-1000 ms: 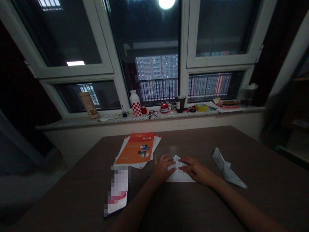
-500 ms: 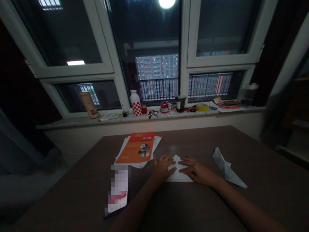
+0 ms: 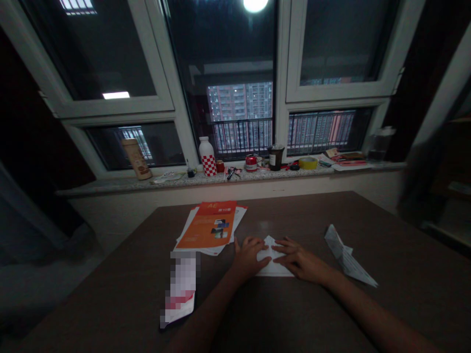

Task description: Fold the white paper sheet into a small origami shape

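Note:
A sheet of white folded paper (image 3: 275, 269) lies on the table in front of me, with a pointed top and a straight lower edge. My left hand (image 3: 250, 256) rests on its left side, fingers stretched out and pressing it flat. From the other side, my right hand (image 3: 300, 259) lies on the paper with its fingers spread, the fingertips close to the middle line. Parts of the paper are hidden under both hands. To the right stands a folded paper shape (image 3: 344, 257) with printed lines, like a paper boat, touched by neither hand.
On the brown table (image 3: 294, 211), an orange booklet (image 3: 202, 230) tops some white sheets at the left. A phone (image 3: 182, 309), partly blurred out, lies nearer me. Along the windowsill (image 3: 184, 182) stand a checkered bottle (image 3: 208, 159), a dark cup (image 3: 275, 159) and yellow tape (image 3: 308, 163).
The fingers of both hands have barely shifted on the paper; my left thumb and hand sit very slightly further right. Everything else stays in place.

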A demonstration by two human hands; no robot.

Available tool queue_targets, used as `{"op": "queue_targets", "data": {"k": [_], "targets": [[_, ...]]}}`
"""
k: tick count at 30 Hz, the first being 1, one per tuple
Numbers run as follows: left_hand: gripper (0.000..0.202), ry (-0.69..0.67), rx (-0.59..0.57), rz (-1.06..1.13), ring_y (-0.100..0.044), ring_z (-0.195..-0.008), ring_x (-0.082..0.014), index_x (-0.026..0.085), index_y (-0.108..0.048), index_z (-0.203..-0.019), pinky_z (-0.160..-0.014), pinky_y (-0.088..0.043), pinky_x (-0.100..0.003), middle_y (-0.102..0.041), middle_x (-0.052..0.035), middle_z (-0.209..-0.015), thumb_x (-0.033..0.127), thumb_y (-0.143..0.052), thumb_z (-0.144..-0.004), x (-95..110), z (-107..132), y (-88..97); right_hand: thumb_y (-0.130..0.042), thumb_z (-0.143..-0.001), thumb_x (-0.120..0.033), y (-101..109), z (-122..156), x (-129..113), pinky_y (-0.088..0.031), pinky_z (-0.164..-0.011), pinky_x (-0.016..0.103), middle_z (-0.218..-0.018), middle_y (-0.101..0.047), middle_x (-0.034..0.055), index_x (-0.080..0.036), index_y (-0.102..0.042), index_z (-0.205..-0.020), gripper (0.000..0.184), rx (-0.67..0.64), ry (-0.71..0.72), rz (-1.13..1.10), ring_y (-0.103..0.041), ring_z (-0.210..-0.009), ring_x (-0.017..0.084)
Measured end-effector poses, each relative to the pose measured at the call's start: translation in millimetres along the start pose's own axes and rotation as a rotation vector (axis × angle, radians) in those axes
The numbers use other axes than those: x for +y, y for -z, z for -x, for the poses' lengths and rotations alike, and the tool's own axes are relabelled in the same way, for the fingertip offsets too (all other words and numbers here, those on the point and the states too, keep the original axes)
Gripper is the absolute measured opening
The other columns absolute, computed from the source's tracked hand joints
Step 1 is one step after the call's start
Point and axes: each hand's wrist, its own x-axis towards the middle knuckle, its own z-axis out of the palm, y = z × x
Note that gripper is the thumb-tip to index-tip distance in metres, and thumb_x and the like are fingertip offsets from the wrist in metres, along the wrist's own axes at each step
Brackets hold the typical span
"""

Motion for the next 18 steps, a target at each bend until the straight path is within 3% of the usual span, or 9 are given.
{"op": "queue_targets", "data": {"k": [10, 18], "targets": [[0.038, 0.038, -0.028, -0.017, -0.042, -0.126, -0.0309, 0.032, -0.063, -0.112, -0.109, 0.003, -0.070, -0.059, -0.0015, -0.130, 0.052, -0.066, -0.080, 3.3, -0.8, 0.2, -0.054, -0.093, -0.031, -2.4, 0.1, 3.6, -0.022, -0.116, 0.057, -0.138, -0.056, 0.0005, -0.036, -0.067, -0.116, 0.027, 0.012, -0.058, -0.096, -0.039, -0.137, 0.023], [0.037, 0.059, -0.033, -0.008, -0.042, -0.127, -0.0317, 0.031, -0.063, -0.111, -0.108, 0.002, -0.072, -0.058, -0.0015, -0.130, 0.053, -0.065, -0.081, 5.1, -2.2, 1.0, -0.053, -0.094, -0.034, -6.3, 2.7, 5.2, -0.031, -0.113, 0.053, -0.139, -0.055, 0.0018, -0.033, -0.068, -0.116, 0.026, 0.039, -0.115, -0.141, -0.038, -0.138, 0.024]]}}
